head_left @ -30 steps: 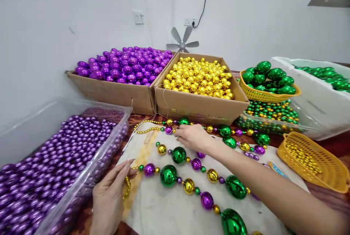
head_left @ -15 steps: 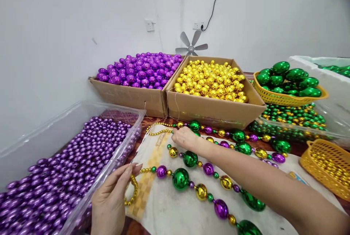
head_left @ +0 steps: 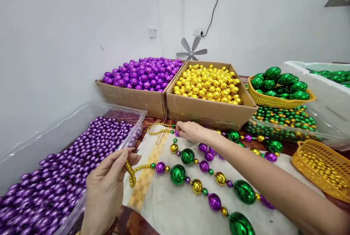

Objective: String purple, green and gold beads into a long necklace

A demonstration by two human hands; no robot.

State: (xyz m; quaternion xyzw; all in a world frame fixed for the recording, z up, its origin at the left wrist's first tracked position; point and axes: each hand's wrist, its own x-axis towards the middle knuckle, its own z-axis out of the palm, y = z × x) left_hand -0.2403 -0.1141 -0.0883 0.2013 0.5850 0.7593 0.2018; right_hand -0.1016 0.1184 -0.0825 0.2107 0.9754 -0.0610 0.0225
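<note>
My left hand [head_left: 109, 180] pinches a bundle of small gold beads [head_left: 130, 174] at the cloth's left edge. From it a strand of gold, green and purple beads [head_left: 178, 174] runs across the white cloth [head_left: 169, 206]. My right hand [head_left: 187, 131] reaches to the cloth's far side, its fingers closed at a purple bead [head_left: 177, 133] beside a thin gold strand [head_left: 160, 131]. A second strand with large green beads [head_left: 187, 156] lies between my hands. Several loose-looking purple beads [head_left: 209, 155] sit under my right forearm.
At left stands a clear bin [head_left: 79, 109] of purple beads. Cardboard boxes of purple beads [head_left: 131, 100] and gold beads [head_left: 210, 113] are behind. On the right are yellow baskets [head_left: 281, 102] [head_left: 298, 158], a clear tub and a white foam box [head_left: 325, 96]. A grey fan [head_left: 191, 53] stands behind.
My right hand has shifted slightly right and now touches a purple bead. My left hand has risen slightly with the gold beads. Purple beads now show under my right forearm. The view has shifted a little.
</note>
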